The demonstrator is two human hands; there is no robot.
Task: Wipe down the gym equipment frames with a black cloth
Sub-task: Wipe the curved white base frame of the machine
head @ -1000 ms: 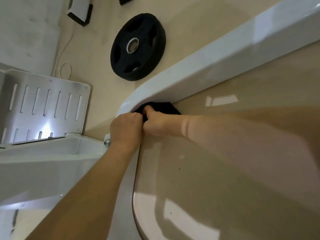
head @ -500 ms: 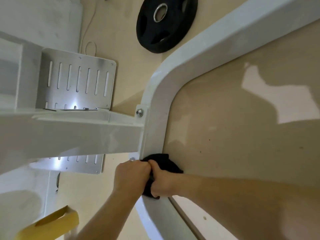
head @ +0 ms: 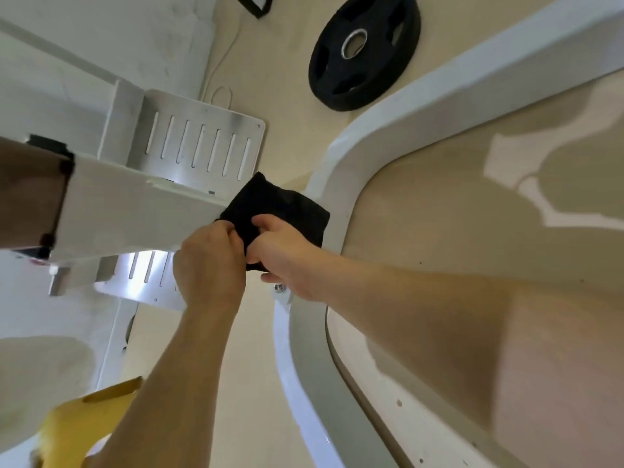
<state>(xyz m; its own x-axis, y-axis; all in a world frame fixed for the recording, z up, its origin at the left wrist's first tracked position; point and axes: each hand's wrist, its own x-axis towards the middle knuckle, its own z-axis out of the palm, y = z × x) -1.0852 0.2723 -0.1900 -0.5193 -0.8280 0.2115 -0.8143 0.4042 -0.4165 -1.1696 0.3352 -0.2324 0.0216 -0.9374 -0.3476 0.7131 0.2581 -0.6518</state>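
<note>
A black cloth (head: 273,207) is bunched where the white square beam (head: 135,214) meets the curved white frame (head: 337,157). My left hand (head: 209,265) grips the cloth's near edge from the left. My right hand (head: 287,255) holds it from the right, thumb pressed into the fabric. The two hands touch each other over the cloth, which covers the joint between beam and frame.
A black weight plate (head: 364,49) lies on the beige floor beyond the frame. A slotted metal plate (head: 199,146) sits behind the beam, with a thin white cable (head: 219,72) near it. Something yellow (head: 81,423) is at the lower left. A bolt (head: 279,289) shows under my right hand.
Both hands have slid the cloth along the curved frame's inner edge to the joint with the white beam, where it is now spread wider. The view has shifted with them.
</note>
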